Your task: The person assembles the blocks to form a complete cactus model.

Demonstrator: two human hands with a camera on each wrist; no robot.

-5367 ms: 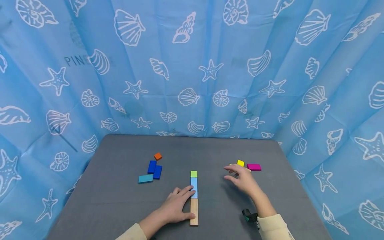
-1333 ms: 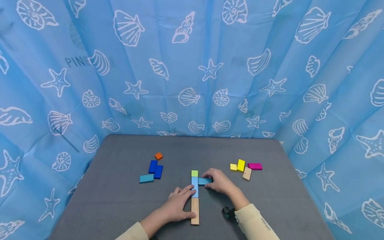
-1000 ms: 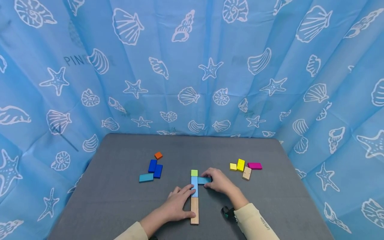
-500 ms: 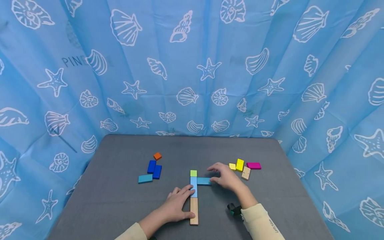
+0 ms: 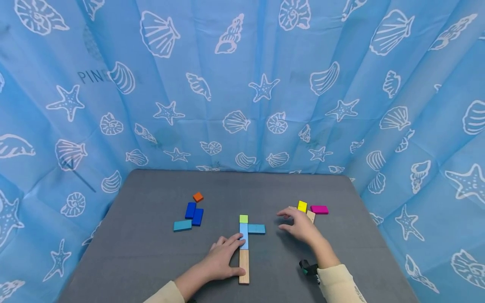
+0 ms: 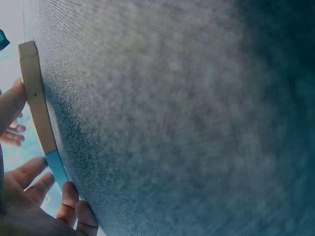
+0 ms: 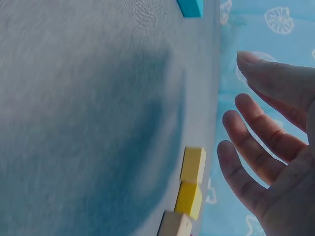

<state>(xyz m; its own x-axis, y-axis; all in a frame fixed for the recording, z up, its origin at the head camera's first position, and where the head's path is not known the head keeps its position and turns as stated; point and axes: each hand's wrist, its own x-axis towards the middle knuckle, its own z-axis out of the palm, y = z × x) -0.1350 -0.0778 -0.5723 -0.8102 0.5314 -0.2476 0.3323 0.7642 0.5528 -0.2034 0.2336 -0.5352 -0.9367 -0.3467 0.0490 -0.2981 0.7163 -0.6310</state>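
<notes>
In the head view, a green block point(image 5: 243, 219), a light blue block point(image 5: 244, 229) and a long wooden block point(image 5: 244, 261) lie end to end in a straight column. My left hand point(image 5: 219, 261) rests along its left side, fingertips on the light blue block and thumb on the wooden one. A darker blue block point(image 5: 257, 229) juts out rightward from the light blue block's upper part. Holding nothing, my right hand point(image 5: 303, 229) hovers right of it with fingers spread. Partly behind that hand are a yellow block point(image 5: 302, 205) and a small wooden block point(image 5: 311, 216).
A magenta block point(image 5: 319, 209) lies to the right. On the left are an orange block point(image 5: 198, 196), two dark blue blocks point(image 5: 197, 217) and a teal block point(image 5: 182, 226). The grey table point(image 5: 159, 261) meets a blue shell-print curtain point(image 5: 242, 105).
My right hand has set the darker blue block against the column, let go of it and drawn away to the right. My left hand stays in place.
</notes>
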